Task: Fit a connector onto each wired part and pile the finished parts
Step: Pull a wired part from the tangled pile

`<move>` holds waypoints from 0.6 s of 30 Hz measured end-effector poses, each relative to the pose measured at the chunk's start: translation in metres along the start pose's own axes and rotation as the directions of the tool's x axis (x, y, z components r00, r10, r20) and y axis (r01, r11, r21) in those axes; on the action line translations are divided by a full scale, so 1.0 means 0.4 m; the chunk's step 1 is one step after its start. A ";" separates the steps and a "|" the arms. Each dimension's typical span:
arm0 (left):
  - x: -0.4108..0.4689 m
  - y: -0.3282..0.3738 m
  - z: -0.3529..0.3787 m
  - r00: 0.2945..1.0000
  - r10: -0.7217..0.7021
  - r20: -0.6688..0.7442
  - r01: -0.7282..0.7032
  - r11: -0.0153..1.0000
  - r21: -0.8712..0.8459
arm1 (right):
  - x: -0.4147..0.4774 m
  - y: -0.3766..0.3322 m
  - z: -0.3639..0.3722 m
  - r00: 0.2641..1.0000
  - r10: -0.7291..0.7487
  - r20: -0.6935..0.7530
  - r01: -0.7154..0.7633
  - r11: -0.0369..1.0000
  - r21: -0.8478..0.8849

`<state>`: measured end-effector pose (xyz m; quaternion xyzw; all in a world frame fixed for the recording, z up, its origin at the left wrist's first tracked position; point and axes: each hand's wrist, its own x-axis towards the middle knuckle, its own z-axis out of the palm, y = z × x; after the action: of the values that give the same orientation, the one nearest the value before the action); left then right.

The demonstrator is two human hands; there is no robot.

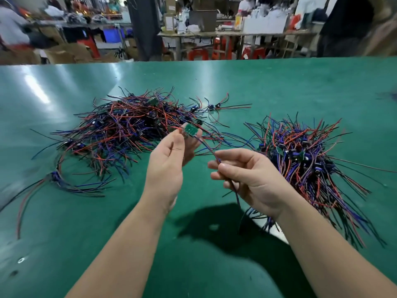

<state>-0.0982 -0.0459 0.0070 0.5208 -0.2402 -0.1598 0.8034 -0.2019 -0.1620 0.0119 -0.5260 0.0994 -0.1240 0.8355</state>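
My left hand (169, 160) is raised above the green table (279, 87) and pinches a small green circuit board (190, 130) at its fingertips. Red, blue and black wires (207, 147) run from the board down to my right hand (247, 177), which pinches them between thumb and fingers; their ends hang below the palm. A big tangled pile of wired parts (120, 130) lies behind my left hand. A second pile of wired parts (305, 164), more neatly laid, lies to the right of my right hand.
A few loose wired parts (217, 107) lie behind the big pile, and a small bundle (58, 179) sits at the left. Beyond the table's far edge are benches, cardboard boxes and red stools, with people at the back.
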 end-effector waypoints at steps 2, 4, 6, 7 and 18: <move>-0.002 0.004 -0.001 1.000 0.006 0.011 -0.005 0.994 -0.110 | 0.000 0.010 0.005 0.998 0.045 0.033 -0.045 0.999 0.001; -0.005 0.004 0.000 1.000 -0.001 0.027 0.005 0.985 -0.175 | -0.003 0.014 0.008 0.991 0.105 0.085 -0.104 0.994 -0.016; -0.009 0.007 0.003 0.999 -0.030 0.040 0.038 0.976 -0.214 | -0.008 0.019 0.008 0.975 0.171 0.142 -0.165 0.985 -0.059; -0.010 0.009 0.006 0.998 -0.050 0.041 0.058 0.973 -0.225 | -0.009 0.023 0.007 0.971 0.185 0.149 -0.174 0.981 -0.088; -0.048 -0.019 0.018 0.948 -0.184 0.258 0.080 0.927 0.367 | 0.019 0.016 -0.015 0.980 -0.100 -0.173 0.073 0.986 -0.153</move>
<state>-0.1180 -0.0447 -0.0016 0.6425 -0.3431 -0.2426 0.6408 -0.1959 -0.1669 0.0030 -0.5761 0.1605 -0.1999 0.7762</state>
